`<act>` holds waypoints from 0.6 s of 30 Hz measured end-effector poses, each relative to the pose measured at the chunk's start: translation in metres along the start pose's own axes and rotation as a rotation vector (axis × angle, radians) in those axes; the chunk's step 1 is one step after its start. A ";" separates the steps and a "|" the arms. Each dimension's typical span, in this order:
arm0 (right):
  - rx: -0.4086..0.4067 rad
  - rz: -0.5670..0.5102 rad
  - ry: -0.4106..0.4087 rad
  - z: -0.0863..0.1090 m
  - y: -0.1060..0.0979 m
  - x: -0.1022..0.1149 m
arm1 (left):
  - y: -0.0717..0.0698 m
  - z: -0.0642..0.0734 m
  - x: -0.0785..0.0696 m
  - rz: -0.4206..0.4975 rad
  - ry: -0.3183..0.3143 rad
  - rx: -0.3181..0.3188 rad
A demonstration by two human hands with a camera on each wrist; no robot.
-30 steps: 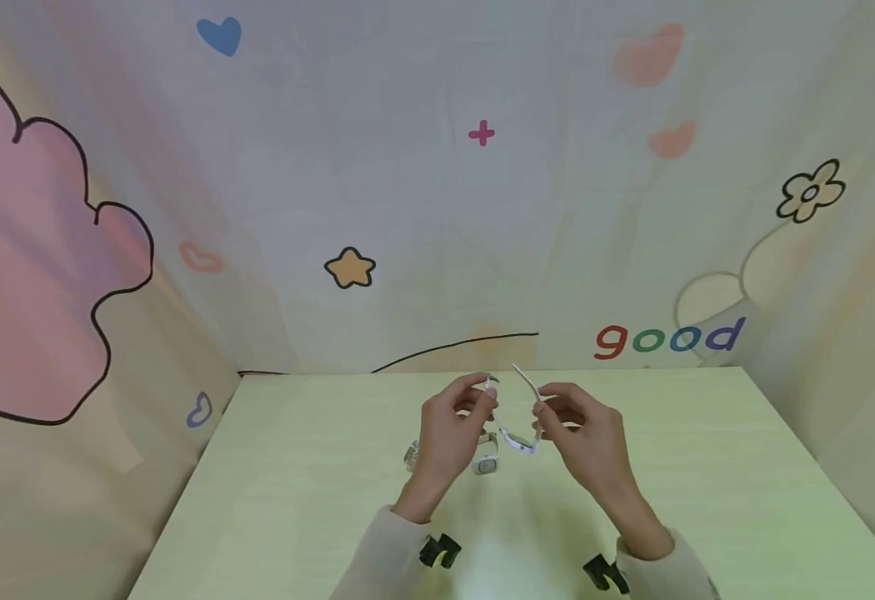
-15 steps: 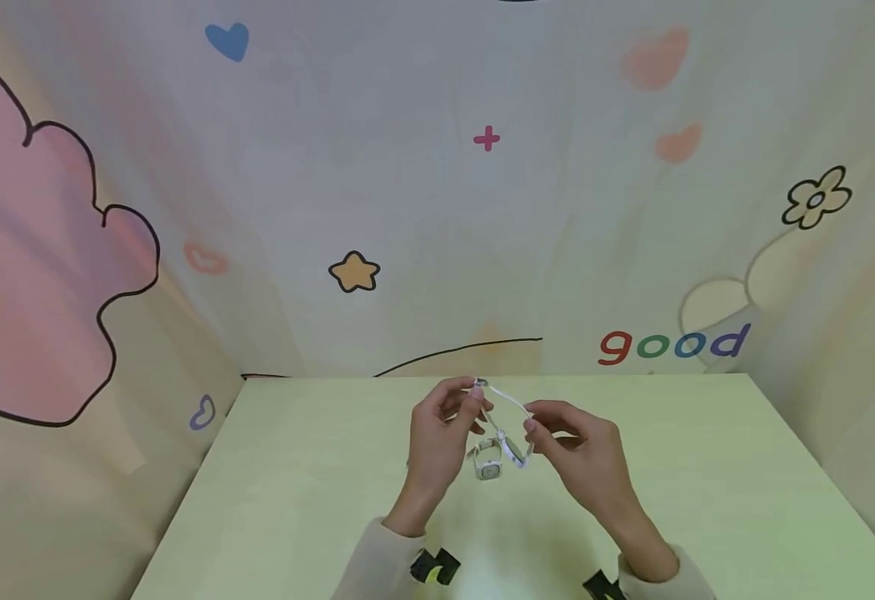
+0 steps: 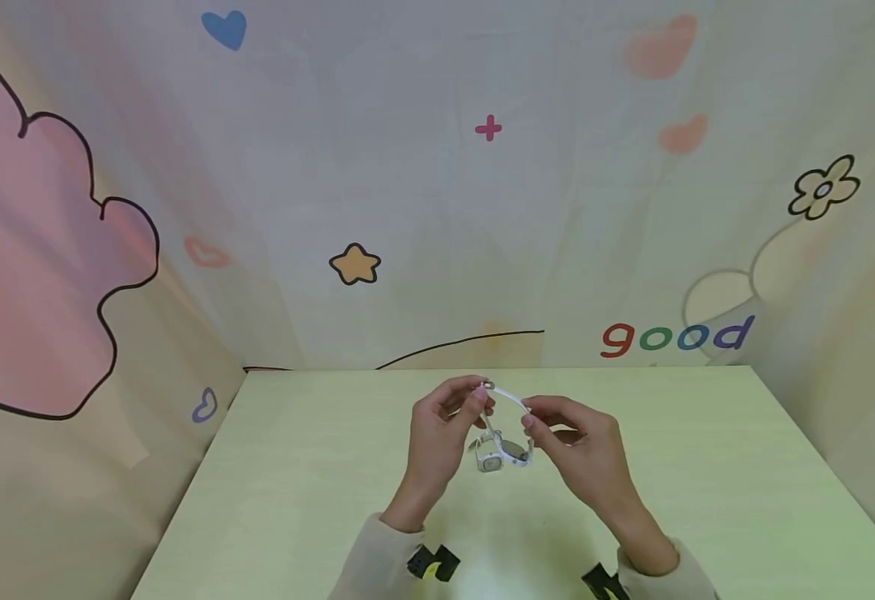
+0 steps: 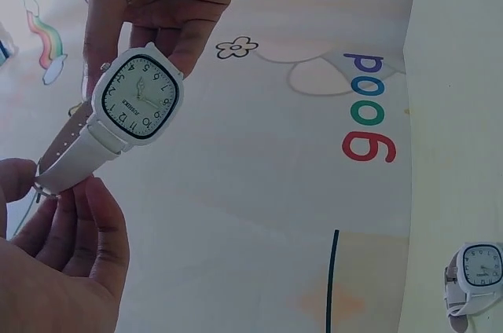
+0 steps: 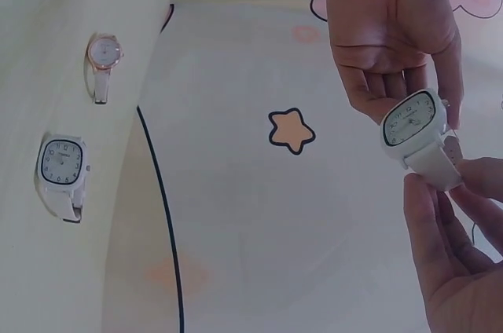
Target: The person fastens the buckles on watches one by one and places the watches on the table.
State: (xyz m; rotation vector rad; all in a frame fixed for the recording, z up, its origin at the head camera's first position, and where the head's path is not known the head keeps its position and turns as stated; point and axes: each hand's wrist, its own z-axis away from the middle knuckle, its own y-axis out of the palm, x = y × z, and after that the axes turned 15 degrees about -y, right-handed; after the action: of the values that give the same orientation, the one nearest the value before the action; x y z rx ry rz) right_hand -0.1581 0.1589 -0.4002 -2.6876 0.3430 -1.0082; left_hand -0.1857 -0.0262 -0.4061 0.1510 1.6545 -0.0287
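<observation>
A white wristwatch (image 3: 514, 452) with a squarish dial hangs above the table, its strap bent up into a loop. My left hand (image 3: 440, 433) pinches the strap's buckle end between thumb and fingers. My right hand (image 3: 586, 440) pinches the other half of the strap, whose tip reaches the buckle. Whether the tip is through the buckle I cannot tell. In the left wrist view the dial (image 4: 141, 96) faces the camera. A second white wristwatch (image 5: 61, 164) lies on the table, partly behind the held one in the head view.
A small round watch with a rose-gold rim (image 5: 104, 53) and a pale strap lies on the table, seen in the right wrist view. The pale green table (image 3: 295, 500) meets a printed cloth wall (image 3: 422, 183) at its back edge.
The strap's free tip stood up apart from the buckle; it has bent left to meet it at my left fingers. My right hand has moved slightly left, and the head view has shifted.
</observation>
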 end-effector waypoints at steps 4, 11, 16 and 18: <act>0.004 -0.017 -0.007 0.000 0.001 0.002 | 0.000 0.002 0.000 -0.012 -0.010 0.020; 0.102 0.043 -0.061 0.000 0.003 0.002 | 0.000 0.004 0.003 -0.005 0.012 0.013; 0.147 0.042 -0.061 0.003 0.005 0.000 | 0.000 0.004 0.003 0.035 0.041 -0.016; 0.166 0.026 -0.041 0.004 0.007 -0.001 | -0.001 0.004 0.003 0.051 0.048 -0.017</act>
State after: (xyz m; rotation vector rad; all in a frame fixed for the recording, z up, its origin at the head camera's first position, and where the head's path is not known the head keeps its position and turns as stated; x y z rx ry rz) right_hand -0.1572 0.1534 -0.4059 -2.5446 0.2734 -0.9292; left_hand -0.1821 -0.0270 -0.4095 0.1819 1.6974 0.0279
